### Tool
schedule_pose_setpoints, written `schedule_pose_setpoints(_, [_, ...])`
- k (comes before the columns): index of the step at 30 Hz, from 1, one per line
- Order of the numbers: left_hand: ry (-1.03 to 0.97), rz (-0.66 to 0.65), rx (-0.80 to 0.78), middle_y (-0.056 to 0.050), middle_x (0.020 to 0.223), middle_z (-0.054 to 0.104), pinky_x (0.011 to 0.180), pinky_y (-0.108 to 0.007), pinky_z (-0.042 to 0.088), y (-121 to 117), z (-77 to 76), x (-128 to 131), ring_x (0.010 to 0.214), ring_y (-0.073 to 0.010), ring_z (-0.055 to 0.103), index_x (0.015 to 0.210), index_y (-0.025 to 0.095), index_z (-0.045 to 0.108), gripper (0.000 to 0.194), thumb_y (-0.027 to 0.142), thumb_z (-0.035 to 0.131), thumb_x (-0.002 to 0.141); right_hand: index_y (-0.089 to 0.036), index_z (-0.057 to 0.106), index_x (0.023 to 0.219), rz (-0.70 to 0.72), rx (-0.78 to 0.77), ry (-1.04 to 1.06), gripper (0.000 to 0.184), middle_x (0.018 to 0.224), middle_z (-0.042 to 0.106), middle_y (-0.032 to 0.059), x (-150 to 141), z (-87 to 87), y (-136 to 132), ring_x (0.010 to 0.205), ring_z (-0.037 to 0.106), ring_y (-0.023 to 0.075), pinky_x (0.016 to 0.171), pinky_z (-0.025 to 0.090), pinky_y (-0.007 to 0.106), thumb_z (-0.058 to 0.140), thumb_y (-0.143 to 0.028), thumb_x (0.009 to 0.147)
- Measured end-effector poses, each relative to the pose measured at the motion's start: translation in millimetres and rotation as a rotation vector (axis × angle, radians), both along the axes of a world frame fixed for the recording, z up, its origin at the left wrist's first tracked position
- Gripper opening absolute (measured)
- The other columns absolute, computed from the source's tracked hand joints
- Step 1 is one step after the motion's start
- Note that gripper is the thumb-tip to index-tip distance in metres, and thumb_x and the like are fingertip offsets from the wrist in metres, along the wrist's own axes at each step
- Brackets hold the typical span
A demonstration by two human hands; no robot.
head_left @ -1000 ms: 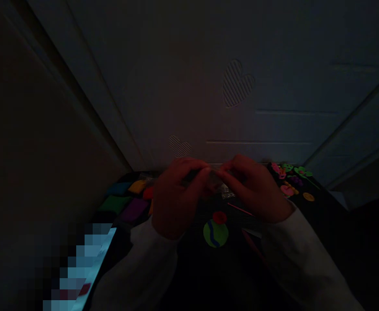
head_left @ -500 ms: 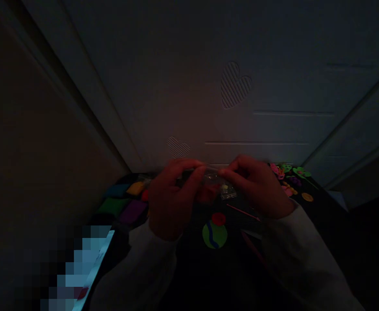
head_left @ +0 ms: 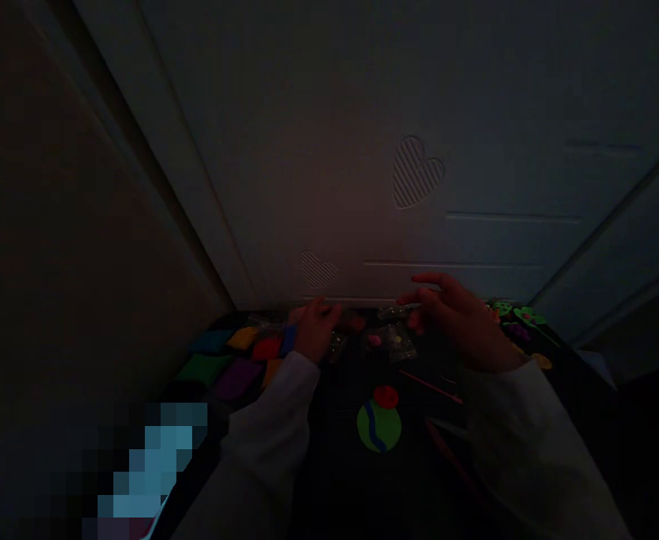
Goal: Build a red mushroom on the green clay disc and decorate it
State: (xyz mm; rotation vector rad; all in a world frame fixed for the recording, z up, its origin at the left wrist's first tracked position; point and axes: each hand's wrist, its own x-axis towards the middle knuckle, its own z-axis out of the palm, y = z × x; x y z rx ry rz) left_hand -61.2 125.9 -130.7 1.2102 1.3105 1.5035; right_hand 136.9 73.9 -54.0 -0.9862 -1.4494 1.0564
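1. Two hands of mine are above the far part of the dark table (head_left: 335,450), well apart from each other.
2. My left hand (head_left: 315,330) has its fingers bent, beside a clear packet (head_left: 338,346) and a dim reddish thing (head_left: 353,322). It is too dark; I cannot tell if these fingers grip something.
3. My right hand (head_left: 456,319) is raised and open, the forefinger stretched out, and I see nothing held in it. Its fingertips are near another small packet (head_left: 393,312).
4. Between the hands lie a packet with a pink lump (head_left: 374,341) and a packet with a yellow piece (head_left: 401,343).
5. Nearer to me is the green disc (head_left: 389,426) with a blue wavy strip (head_left: 372,426); the red disc (head_left: 386,396) meets its far edge.
6. I judge the present step as reaching among the packets, with no work on the discs at this moment.
7. The next move, in my opinion, calls for a light fingertip pinch, without disturbing the neighbouring packets.
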Motion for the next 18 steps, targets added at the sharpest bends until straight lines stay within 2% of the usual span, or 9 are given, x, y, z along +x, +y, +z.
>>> schedule_pose_setpoints(3, [0.068, -0.019, 0.047, -0.009, 0.098, 0.061, 0.079, -0.031, 0.046, -15.8, 20.1, 5.7, 0.090, -0.0188, 0.058, 0.099, 0.015, 0.056, 0.039, 0.035, 0.064, 0.067, -0.017, 0.047, 0.080, -0.014, 0.003, -0.026, 0.023, 0.064, 0.061, -0.0031, -8.0, 5.7, -5.9, 0.043, 0.050, 0.0046, 0.041, 0.037, 0.017, 0.063, -0.031, 0.071])
schedule_pose_setpoints(5, [0.108, -0.048, 0.095, -0.007, 0.100, 0.061, 0.080, -0.030, 0.045, -33.5, 41.0, 10.8, 0.092, -0.0178, 0.058, 0.100, 0.018, 0.057, 0.036, 0.036, 0.061, 0.070, -0.016, 0.051, 0.075, -0.022, 0.052, -0.026, 0.021, 0.063, 0.061, -0.0033, -10.9, 9.2, -10.0, 0.048, 0.053, 0.0051, 0.046, 0.041, 0.017, 0.067, -0.027, 0.068])
schedule_pose_setpoints(8, [0.125, -0.130, 0.127, -0.005, 0.095, 0.064, 0.064, -0.025, 0.048, -63.6, 71.1, 17.2, 0.079, -0.0153, 0.061, 0.099, 0.020, 0.058, 0.030, 0.039, 0.055, 0.076, -0.018, 0.059, 0.087, -0.015, 0.188, -0.044, 0.013, 0.076, 0.066, 0.0002, -14.6, 14.2, -18.2, 0.066, 0.061, 0.0090, 0.061, 0.048, 0.022, 0.057, -0.028, 0.078])
schedule_pose_setpoints(10, [0.147, -0.127, 0.173, -0.002, 0.090, 0.065, 0.060, -0.022, 0.047, -81.2, 86.1, 19.3, 0.073, -0.0136, 0.061, 0.094, 0.022, 0.061, 0.024, 0.037, 0.053, 0.078, -0.021, 0.060, 0.096, -0.028, 0.270, -0.103, 0.018, 0.082, 0.067, 0.0012, -17.9, 17.1, -24.4, 0.075, 0.061, 0.0107, 0.068, 0.048, 0.025, 0.048, -0.029, 0.084])
schedule_pose_setpoints(14, [0.297, -0.135, 0.251, 0.001, 0.088, 0.066, 0.069, -0.021, 0.045, -102.6, 103.4, 21.0, 0.081, -0.0127, 0.060, 0.087, 0.025, 0.067, 0.017, 0.031, 0.053, 0.079, -0.024, 0.063, 0.090, -0.102, 0.426, -0.169, 0.014, 0.097, 0.062, 0.0016, -25.4, 20.2, -34.0, 0.092, 0.057, 0.0135, 0.081, 0.046, 0.030, 0.052, -0.025, 0.082])
schedule_pose_setpoints(18, [0.140, -0.347, 0.124, 0.001, 0.092, 0.067, 0.072, -0.023, 0.045, -107.8, 108.5, 25.2, 0.081, -0.0133, 0.060, 0.091, 0.026, 0.067, 0.021, 0.032, 0.050, 0.081, -0.025, 0.061, 0.083, -0.043, 0.426, -0.036, 0.009, 0.111, 0.053, 0.0018, -30.3, 19.1, -36.4, 0.104, 0.051, 0.0180, 0.089, 0.042, 0.037, 0.062, -0.023, 0.074])
